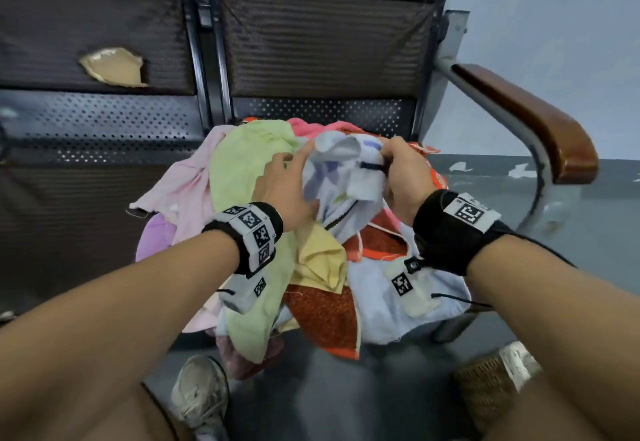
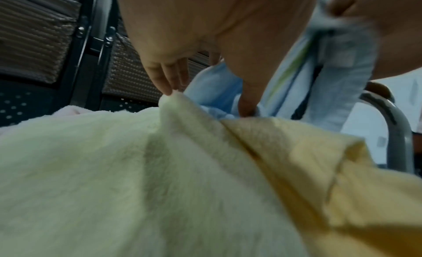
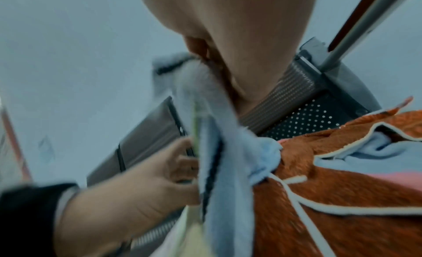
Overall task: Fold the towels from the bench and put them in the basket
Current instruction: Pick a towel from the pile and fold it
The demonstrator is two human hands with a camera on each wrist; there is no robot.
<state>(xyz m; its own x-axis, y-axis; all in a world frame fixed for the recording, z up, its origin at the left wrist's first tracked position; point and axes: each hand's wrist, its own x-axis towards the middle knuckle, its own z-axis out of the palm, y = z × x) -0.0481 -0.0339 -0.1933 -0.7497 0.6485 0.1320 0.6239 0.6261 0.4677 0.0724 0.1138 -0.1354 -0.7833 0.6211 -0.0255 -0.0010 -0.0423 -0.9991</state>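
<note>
A heap of towels covers the right seat of the bench (image 1: pixel 104 122). At its top is a light blue towel (image 1: pixel 346 177) (image 2: pixel 292 77) (image 3: pixel 219 134). My right hand (image 1: pixel 388 167) (image 3: pixel 205 62) grips a bunched upper edge of this towel and holds it above the heap. My left hand (image 1: pixel 298 177) (image 2: pixel 207 101) lies against the towel's left side with its fingers straight and its thumb pressed into the cloth. Underneath are a pale green towel (image 1: pixel 249 163) (image 2: pixel 114 170), a yellow one (image 1: pixel 322 260) (image 2: pixel 342 188) and a rust-orange one (image 1: pixel 325 316) (image 3: pixel 342 206). A wicker basket (image 1: pixel 485 388) stands on the floor at the lower right.
A pink towel (image 1: pixel 187 191) hangs off the heap's left side. A wooden armrest (image 1: pixel 526 118) on a metal frame bounds the seat on the right. The left seat's back padding has a tear (image 1: pixel 114 66). My shoe (image 1: pixel 201 392) is on the grey floor below the heap.
</note>
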